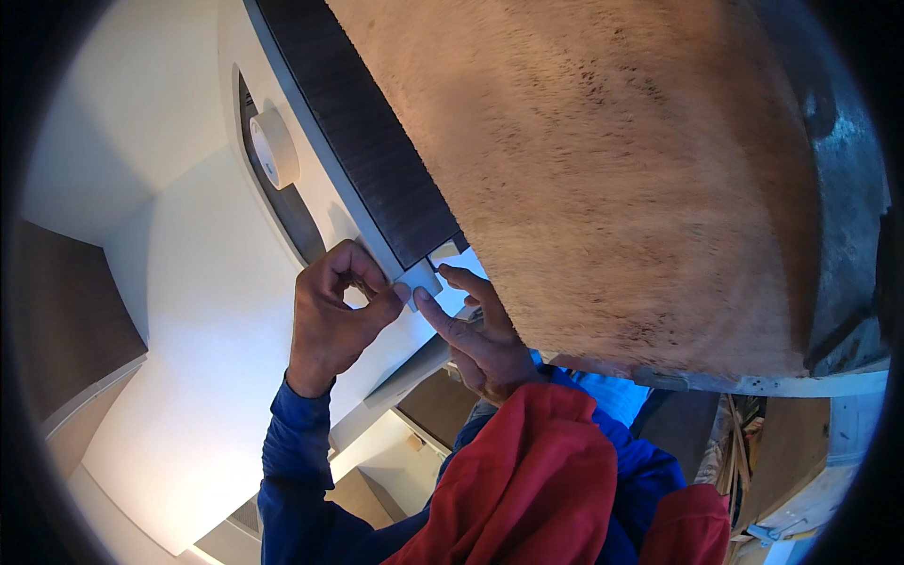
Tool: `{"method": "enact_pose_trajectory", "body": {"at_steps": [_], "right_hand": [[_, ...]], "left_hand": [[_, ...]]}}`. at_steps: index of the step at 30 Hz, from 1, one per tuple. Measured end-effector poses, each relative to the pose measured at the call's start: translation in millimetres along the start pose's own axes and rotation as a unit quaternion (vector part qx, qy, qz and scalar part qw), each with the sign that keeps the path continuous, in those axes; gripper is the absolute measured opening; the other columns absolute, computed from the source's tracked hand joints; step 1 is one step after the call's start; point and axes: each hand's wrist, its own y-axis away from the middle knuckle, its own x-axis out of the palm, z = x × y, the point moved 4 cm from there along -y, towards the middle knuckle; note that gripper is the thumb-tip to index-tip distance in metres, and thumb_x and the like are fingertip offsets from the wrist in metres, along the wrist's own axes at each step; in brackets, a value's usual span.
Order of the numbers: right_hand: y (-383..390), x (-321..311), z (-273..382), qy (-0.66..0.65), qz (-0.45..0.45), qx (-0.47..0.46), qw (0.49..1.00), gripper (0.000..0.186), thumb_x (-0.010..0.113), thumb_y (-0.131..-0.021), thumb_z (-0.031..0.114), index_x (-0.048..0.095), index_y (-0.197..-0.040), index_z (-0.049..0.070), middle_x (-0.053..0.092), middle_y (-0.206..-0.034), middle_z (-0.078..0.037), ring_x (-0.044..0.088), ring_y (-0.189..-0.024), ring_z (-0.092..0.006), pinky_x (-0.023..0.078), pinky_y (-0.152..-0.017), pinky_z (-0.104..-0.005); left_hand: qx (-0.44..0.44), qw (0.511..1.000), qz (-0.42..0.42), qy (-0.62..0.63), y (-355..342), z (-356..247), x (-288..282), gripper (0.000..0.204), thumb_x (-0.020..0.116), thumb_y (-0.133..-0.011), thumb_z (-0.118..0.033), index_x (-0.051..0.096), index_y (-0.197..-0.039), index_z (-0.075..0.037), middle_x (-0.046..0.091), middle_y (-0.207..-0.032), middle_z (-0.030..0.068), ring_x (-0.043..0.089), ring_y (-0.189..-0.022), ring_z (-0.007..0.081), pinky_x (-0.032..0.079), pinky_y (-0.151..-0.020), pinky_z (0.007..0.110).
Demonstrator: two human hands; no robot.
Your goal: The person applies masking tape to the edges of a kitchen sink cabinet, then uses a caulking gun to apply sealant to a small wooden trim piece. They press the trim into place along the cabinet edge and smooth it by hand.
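Note:
A dark wood-grain panel (363, 122) with a white edge strip (311, 118) runs down from the top to a small white corner end (421, 280). At this end, my left hand (337, 315) is closed in a pinch, its thumb tip pressed on the strip; the tips of its curled fingers are partly hidden. From the other side, my right hand (485, 344) has its thumb and forefinger on either side of the white corner end. Its other fingers are bent and partly hidden.
A large bare plywood panel (603, 179) fills the upper right, close to my right hand. A white ring-shaped roll (274, 148) rests in a rounded recess at the left. Below are a brown cabinet panel (441, 407), red cloth (527, 471) and wood scraps (737, 443).

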Motion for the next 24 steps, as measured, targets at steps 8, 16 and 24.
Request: {"method": "enact_pose_trajectory", "body": {"at_steps": [8,16,24], "right_hand": [[1.8,-6.0,17.7,-0.052,0.014,0.056,0.997,0.047,0.065,-0.092,-0.001,0.071,-0.134,0.019,0.058,-0.132,-0.011,0.058,-0.112,-0.0216,0.048,-0.090,-0.0327],[-22.9,-0.2,5.1,-0.160,-0.057,0.083,0.982,0.030,0.067,-0.100,0.008,0.062,-0.129,0.002,0.062,-0.110,-0.007,0.058,-0.096,-0.0130,0.049,-0.087,-0.0288],[-35.8,-2.6,2.1,-0.101,-0.032,0.067,0.992,0.031,0.076,-0.095,0.014,0.064,-0.121,0.002,0.061,-0.097,0.000,0.058,-0.091,-0.0081,0.048,-0.086,-0.0244]], "left_hand": [[0.024,0.999,-0.022,-0.016,-0.2,2.0,1.0,0.019,0.080,-0.077,-0.001,0.061,-0.076,-0.004,0.063,-0.073,0.0017,0.060,-0.069,0.0089,0.051,-0.067,0.025],[0.045,0.999,-0.024,-0.012,2.6,8.5,-0.1,0.014,0.075,-0.081,-0.005,0.062,-0.078,-0.002,0.064,-0.071,0.0012,0.058,-0.067,0.0071,0.048,-0.063,0.025],[0.106,0.975,0.054,0.188,-0.8,30.2,-11.7,0.018,0.056,-0.095,-0.011,0.064,-0.084,0.001,0.062,-0.072,0.0043,0.058,-0.067,0.0099,0.048,-0.065,0.026]]}}
